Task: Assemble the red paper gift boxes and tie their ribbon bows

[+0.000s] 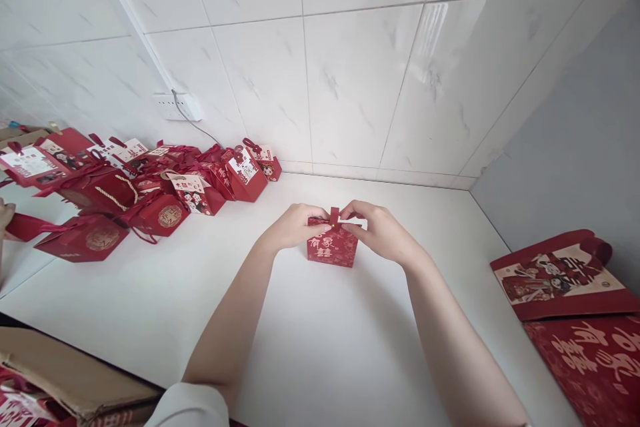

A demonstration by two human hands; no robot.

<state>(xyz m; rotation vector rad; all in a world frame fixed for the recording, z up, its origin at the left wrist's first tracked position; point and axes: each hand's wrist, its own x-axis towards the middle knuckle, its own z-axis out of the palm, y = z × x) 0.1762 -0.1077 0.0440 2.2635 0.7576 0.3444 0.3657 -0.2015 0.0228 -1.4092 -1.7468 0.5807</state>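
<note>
If our hands squeeze unevenly, we judge, the red gift box could crease along its top; a sideways tug on its strap could tip it. It stands upright on the desk at the frame's centre, between our fingertips: our left hand pinches its top left, our right hand its top right. Beyond, red favour boxes crowd the left.

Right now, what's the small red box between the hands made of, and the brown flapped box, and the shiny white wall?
Small red box with pale lettering: probably matte printed cardboard; flat front, crisp edges. Brown flapped box: likely dull cardboard, from its stiff, plain flap. White grey-veined wall: probably glazed ceramic tile; straight joints and bright reflections suggest it.
</note>
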